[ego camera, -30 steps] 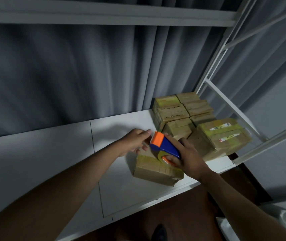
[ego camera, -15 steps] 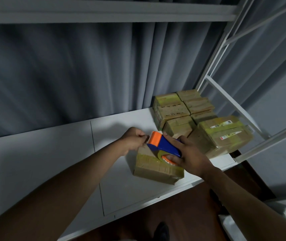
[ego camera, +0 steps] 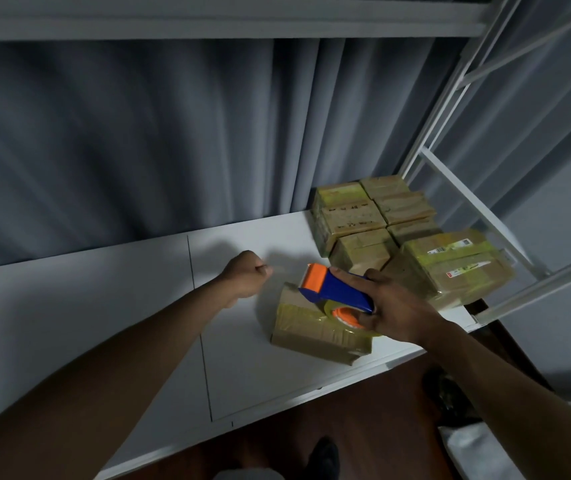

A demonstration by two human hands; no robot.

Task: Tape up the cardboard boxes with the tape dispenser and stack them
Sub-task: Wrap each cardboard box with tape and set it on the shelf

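Note:
A flat cardboard box wrapped in shiny tape lies on the white shelf near its front edge. My right hand grips a blue and orange tape dispenser just above the box's top. Its orange head points left and away from me. My left hand is a closed fist left of the box, off its surface, with nothing seen in it. Several taped boxes are stacked at the back right, and a larger taped box with labels sits beside them.
A grey curtain hangs behind the shelf. White metal rack posts and a crossbar close the right end. An upper shelf runs overhead. Below the shelf edge is brown floor with a dark shoe.
My left hand has let go of the box's far corner and pulled back to the left as a fist. The dispenser has lifted slightly and shifted right over the box.

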